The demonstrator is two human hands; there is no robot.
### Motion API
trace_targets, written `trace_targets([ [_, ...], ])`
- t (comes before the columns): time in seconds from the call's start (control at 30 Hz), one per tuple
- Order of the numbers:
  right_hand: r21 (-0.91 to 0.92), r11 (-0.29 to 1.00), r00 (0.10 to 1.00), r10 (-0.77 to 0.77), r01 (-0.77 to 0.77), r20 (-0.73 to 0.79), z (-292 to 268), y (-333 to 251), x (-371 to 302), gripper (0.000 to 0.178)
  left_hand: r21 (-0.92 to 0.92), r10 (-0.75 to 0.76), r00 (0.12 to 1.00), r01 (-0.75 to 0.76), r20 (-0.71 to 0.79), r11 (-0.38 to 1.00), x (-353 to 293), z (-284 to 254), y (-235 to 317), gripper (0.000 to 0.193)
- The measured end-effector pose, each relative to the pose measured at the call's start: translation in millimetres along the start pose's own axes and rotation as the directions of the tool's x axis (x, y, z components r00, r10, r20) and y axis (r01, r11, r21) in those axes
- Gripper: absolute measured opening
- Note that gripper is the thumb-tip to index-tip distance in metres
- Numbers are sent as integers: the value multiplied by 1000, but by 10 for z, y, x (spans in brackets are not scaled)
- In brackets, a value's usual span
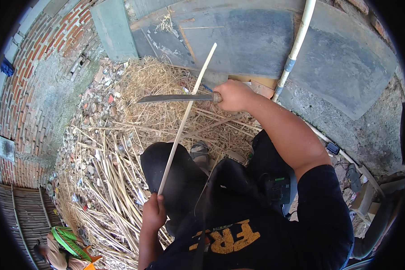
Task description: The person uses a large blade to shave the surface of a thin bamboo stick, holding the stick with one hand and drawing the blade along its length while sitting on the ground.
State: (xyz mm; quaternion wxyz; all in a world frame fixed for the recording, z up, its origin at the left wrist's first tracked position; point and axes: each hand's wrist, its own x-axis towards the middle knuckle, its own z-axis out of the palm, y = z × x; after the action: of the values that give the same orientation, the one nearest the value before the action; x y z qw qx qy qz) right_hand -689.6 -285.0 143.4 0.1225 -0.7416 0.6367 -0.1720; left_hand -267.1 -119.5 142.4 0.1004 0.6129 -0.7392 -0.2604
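Note:
My left hand (154,213) is closed around the lower end of a long pale strip (179,135), which looks like split bamboo. The strip slants up and away past my left knee, its far end free. In my right hand (235,96) is the handle of a machete (171,98), its dark blade pointing left. The blade crosses the upper half of the strip; whether it touches the strip or passes just above it, I cannot tell. My right arm is stretched forward, and my left hand stays low beside my thigh.
Curly shavings (150,83) cover the ground ahead. Many pale strips (108,189) lie on rubble to the left. A brick wall (45,49) rises at left, grey panels (247,42) and a white pipe (299,42) ahead. Another person (63,249) is at lower left.

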Motion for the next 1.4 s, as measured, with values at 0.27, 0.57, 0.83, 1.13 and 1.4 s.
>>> trace_targets([
  [0.27, -40, 999, 988, -2, 8, 151, -82, -63, 29, 22, 105, 28, 998, -21, -63, 994, -61, 117, -35, 30],
  [0.57, 21, 998, 998, 64, -64, -9, -228, 102, -79, 22, 53, 38, 998, -36, -48, 998, -21, 97, -78, 36],
  [0.83, -46, 997, 984, -61, 69, 166, -188, -181, -97, 18, 13, 42, 999, -42, -24, 999, -25, 58, -94, 36],
  [1.13, 66, 998, 993, -23, 15, 119, -185, -52, -93, 35, -329, -45, 987, 93, 153, 940, 38, -111, -189, 40],
  [1.4, 67, 994, 995, -87, 90, -49, -227, 46, -118, 35, -442, -78, 969, 177, 234, 879, 25, -116, -204, 38],
])
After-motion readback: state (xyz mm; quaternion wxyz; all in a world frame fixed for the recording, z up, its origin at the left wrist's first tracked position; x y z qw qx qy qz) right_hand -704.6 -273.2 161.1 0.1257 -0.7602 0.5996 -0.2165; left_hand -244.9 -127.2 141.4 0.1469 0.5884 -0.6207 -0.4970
